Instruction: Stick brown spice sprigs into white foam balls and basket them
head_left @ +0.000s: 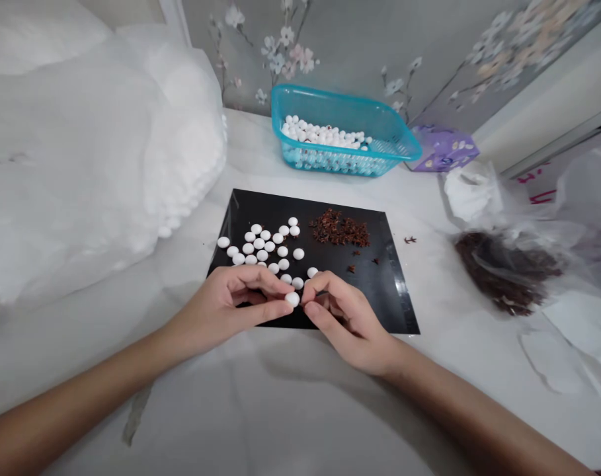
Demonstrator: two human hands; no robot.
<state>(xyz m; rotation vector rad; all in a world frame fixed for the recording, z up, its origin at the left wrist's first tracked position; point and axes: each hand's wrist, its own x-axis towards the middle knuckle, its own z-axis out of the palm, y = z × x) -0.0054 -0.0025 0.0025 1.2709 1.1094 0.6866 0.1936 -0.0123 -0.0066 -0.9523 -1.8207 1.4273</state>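
Observation:
Between thumb and fingers, my left hand (225, 301) pinches a small white ball (292, 299) above the near part of a black mat (387, 284). My right hand (354, 327) is closed in a pinch just right of the ball; whatever its fingertips hold is too small to name. Several loose white balls (258, 244) lie on the mat's left half, beyond my left hand. A pile of small reddish-brown spiky pieces (340, 229) is at the mat's far right, with a few strays nearer my right hand.
A turquoise plastic basket (342, 97) holding many white balls stands behind the mat, beside a purple packet (443, 148). Large translucent bags of white balls (102, 145) fill the left. At right lies a clear bag of brown pieces (508, 271).

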